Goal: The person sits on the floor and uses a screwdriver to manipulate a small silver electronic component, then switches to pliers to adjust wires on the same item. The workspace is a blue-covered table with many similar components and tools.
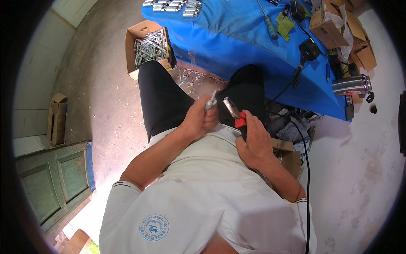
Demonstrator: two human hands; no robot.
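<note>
My left hand (pixel 202 117) is closed round a small silvery-white piece (pixel 209 104), above my lap. A thin pale stick (pixel 214 94) rises from the top of that piece. Just to its right, my right hand (pixel 257 139) grips a handheld tool with a silver metal barrel (pixel 231 107) and a red and black handle (pixel 240 122). The barrel's end points up and left toward the piece, with a small gap between them. What kind of tool it is, I cannot tell. My fingers hide most of the piece and part of the handle.
A blue-covered table (pixel 207 40) stands ahead, bearing rows of metal parts (pixel 173 6), a screwdriver (pixel 270 28) and a green cloth (pixel 285 26). A steel flask (pixel 352 85) is at right. A cardboard box (pixel 132 51) holds metal parts. A black cord (pixel 308 182) passes my right arm.
</note>
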